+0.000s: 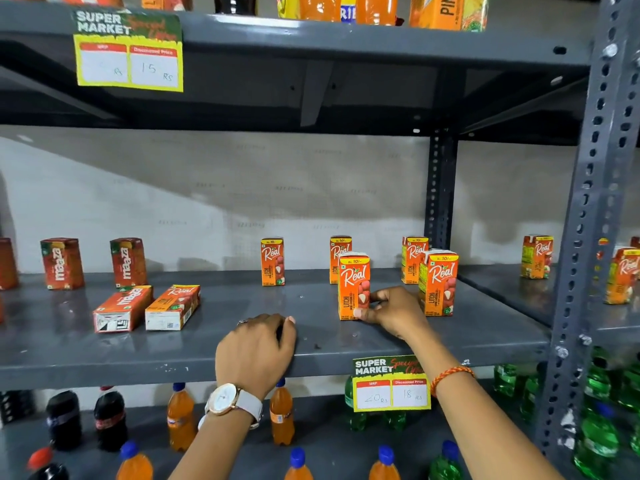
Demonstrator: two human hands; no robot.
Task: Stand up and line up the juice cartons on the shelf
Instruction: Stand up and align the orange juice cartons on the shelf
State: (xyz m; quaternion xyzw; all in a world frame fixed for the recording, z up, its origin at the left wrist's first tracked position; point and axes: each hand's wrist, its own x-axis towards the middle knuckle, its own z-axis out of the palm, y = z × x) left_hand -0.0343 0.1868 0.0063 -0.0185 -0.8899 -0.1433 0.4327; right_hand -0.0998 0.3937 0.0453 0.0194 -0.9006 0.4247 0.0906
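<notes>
My right hand (391, 311) grips an upright orange Real litchi carton (352, 282) by its lower right side on the grey shelf (242, 355). Another upright Real carton (438, 282) stands just right of that hand. Three more Real cartons stand at the back: one (273, 261), one (337, 249) partly hidden, one (412, 258). Two cartons lie flat at front left: a Maaza (121, 308) and a Real (173, 306). Two Maaza cartons (62, 263) (128, 261) stand behind them. My left hand (256, 348) rests curled on the shelf's front, holding nothing.
A slotted grey upright post (585, 237) bounds the shelf on the right, with more Real cartons (536, 256) beyond it. A price tag (391, 384) hangs on the shelf edge. Soda bottles (180, 415) fill the shelf below; another shelf (311, 39) lies overhead.
</notes>
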